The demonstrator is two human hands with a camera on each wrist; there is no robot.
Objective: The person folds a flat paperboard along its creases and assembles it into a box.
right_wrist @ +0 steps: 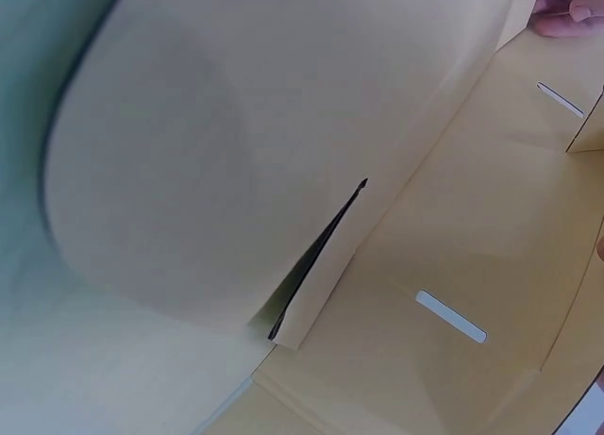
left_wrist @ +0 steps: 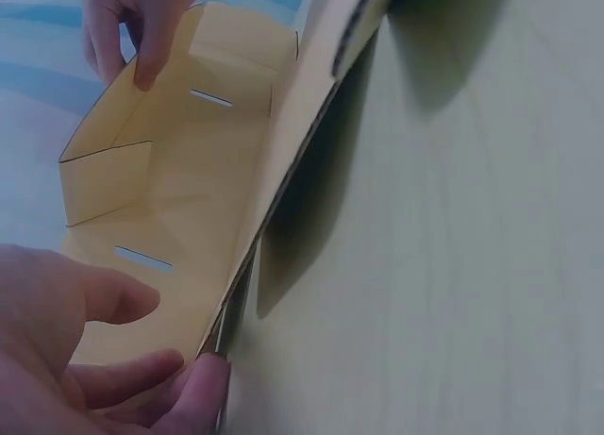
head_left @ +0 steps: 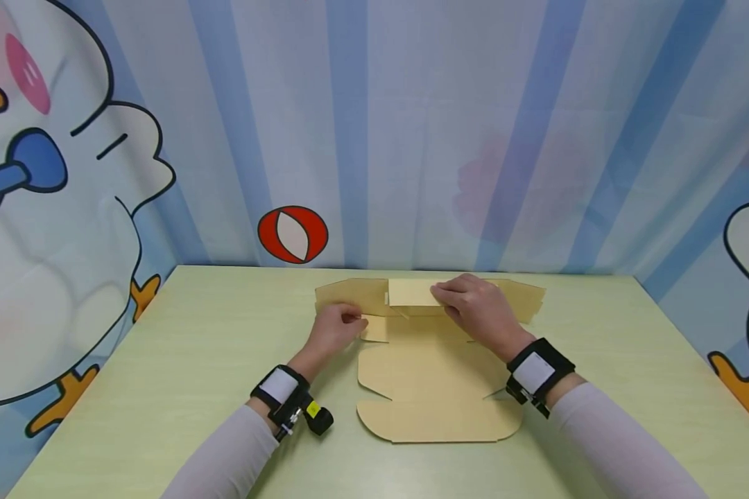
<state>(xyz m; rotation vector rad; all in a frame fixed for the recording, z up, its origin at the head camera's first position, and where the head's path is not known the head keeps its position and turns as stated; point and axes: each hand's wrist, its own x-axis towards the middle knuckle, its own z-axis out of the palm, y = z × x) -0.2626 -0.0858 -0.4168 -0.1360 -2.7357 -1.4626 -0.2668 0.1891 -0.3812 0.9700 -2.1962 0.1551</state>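
A flat-cut cardboard box blank (head_left: 437, 374) lies partly folded on the table, its far panel raised. My right hand (head_left: 477, 308) pinches the folded strip (head_left: 412, 292) along the top of that raised panel. At the left side, my left hand (head_left: 337, 329) holds the blank's edge beside a small side flap (head_left: 374, 328). The left wrist view shows fingers (left_wrist: 203, 393) at this edge, the thumb apart from them. Two narrow slots (right_wrist: 451, 317) cut through the raised panel. Most of my right hand is out of its own wrist view.
The light table (head_left: 225, 367) extends on both sides of the cardboard. Behind it hangs a striped blue curtain (head_left: 393, 138) printed with cartoon figures and a red ball (head_left: 268, 235). Rounded flaps (head_left: 437, 421) of the blank lie toward the near side.
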